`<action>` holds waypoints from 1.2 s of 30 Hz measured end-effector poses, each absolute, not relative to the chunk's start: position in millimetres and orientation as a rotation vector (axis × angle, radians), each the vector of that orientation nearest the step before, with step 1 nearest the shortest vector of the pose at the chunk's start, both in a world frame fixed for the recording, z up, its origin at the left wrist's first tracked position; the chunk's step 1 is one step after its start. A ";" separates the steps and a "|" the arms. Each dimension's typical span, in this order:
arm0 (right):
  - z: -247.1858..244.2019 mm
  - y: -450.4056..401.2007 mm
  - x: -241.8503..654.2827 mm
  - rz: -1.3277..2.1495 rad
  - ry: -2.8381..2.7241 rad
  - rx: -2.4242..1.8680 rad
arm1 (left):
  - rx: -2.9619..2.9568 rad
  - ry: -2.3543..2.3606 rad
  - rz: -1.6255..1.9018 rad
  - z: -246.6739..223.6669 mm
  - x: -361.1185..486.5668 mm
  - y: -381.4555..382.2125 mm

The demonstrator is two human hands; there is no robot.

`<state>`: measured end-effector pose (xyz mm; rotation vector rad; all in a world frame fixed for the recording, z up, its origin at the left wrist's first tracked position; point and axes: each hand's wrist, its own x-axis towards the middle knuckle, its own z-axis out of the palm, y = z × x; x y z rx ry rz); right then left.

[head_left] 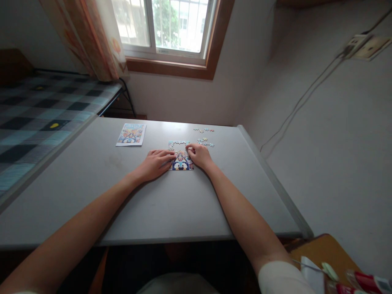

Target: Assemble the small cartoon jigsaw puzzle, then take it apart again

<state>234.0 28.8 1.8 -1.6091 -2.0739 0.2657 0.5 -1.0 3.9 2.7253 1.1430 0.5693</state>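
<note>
A partly assembled jigsaw puzzle (181,165) lies on the grey table, with a blue and white cartoon face along its near side. Its upper middle has a gap where the tabletop shows through. My left hand (157,162) rests flat along the puzzle's left edge, fingers stretched out and touching it. At the puzzle's upper right edge, my right hand (199,156) is closed in a pinch, thumb and forefinger close to the gap. Whatever sits between those fingertips is too small and hidden to tell. Loose puzzle pieces (206,141) lie just beyond my right hand.
More loose pieces (203,130) lie farther back on the table (147,212). A printed picture card (131,134) is at the left. A bed (58,102) adjoins the left side, and a wall with a hanging cable (295,107) stands right. A stool (343,253) holds red-labelled bottles.
</note>
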 end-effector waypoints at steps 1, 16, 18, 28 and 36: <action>1.8 28.8 234.0 0.265 -2.074 -1.610 | 2.725 1.148 0.567 4.1 0.6 -1.1; 1.8 29.2 233.8 0.280 -2.074 -1.613 | 2.710 1.141 0.572 5.6 1.1 -1.8; 1.7 29.3 233.6 0.284 -2.073 -1.615 | 2.708 1.147 0.564 5.4 1.0 -1.5; 0.8 29.5 233.6 0.272 -2.070 -1.606 | 2.711 1.142 0.573 4.7 0.5 -1.1; 1.4 29.3 233.2 0.274 -2.073 -1.609 | 2.720 1.141 0.559 5.3 0.5 -1.2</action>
